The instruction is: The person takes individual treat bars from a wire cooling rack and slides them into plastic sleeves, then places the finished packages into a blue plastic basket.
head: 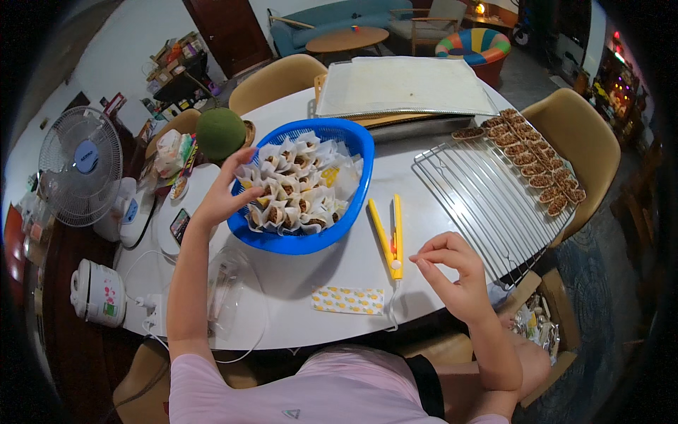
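My left hand (226, 186) is over the left rim of a blue plastic basket (296, 245), thumb and fingers spread apart. Its thumb reaches over the small brown-topped tarts (273, 214) in white paper wrappers inside; whether it touches them I cannot tell. My right hand (453, 278) hovers near the table's front right, thumb and index tips close together, nothing visible between them. Just left of it lies a yellow handheld bag sealer (396, 259), its jaws apart and a red light lit. In front of the sealer, a pineapple-print packet (347, 300) lies flat on the white table (288, 323).
A wire cooling rack (476, 212) and rows of unwrapped tarts (529, 153) occupy the right side. Paper-lined trays (402, 87) are stacked behind. Clear plastic bags (230, 291), a phone (180, 225) and a fan (82, 164) stand left. An open carton (561, 318) sits below right.
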`<state>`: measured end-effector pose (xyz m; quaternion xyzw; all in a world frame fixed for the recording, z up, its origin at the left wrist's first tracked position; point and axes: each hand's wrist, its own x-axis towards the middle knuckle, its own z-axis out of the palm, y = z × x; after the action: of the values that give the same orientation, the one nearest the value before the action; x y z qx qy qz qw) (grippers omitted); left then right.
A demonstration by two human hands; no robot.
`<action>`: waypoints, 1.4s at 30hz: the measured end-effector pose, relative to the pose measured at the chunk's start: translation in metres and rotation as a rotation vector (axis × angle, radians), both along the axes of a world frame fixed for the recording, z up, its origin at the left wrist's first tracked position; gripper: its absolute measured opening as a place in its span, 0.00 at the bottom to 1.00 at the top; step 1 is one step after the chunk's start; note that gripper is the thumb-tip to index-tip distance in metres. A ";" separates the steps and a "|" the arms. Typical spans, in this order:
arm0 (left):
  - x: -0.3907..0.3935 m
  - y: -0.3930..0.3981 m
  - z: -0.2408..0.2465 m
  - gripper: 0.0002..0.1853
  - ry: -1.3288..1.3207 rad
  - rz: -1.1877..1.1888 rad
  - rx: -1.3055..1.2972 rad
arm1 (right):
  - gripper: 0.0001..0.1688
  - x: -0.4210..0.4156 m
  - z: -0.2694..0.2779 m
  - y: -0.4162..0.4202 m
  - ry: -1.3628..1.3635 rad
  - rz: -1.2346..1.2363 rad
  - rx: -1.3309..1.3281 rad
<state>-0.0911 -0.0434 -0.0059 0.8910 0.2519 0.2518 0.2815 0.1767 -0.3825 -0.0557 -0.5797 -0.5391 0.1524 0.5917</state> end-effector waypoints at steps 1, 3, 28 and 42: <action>0.003 -0.012 0.001 0.35 -0.044 0.046 0.109 | 0.07 0.002 0.000 -0.001 -0.001 -0.005 0.005; 0.001 -0.046 0.011 0.33 -0.135 0.142 0.327 | 0.07 0.008 -0.001 -0.001 -0.015 -0.030 0.006; 0.039 -0.195 -0.108 0.08 -0.060 -0.203 0.033 | 0.17 0.027 -0.277 -0.108 0.300 0.242 -1.005; 0.044 -0.192 -0.100 0.12 -0.123 -0.239 -0.037 | 0.22 0.015 -0.327 -0.037 -0.011 -0.072 -1.142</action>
<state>-0.0473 -0.2358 -0.1061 0.8923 0.1308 0.2658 0.3407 0.1913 -0.4199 -0.3826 -0.8261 -0.3544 0.3962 0.1868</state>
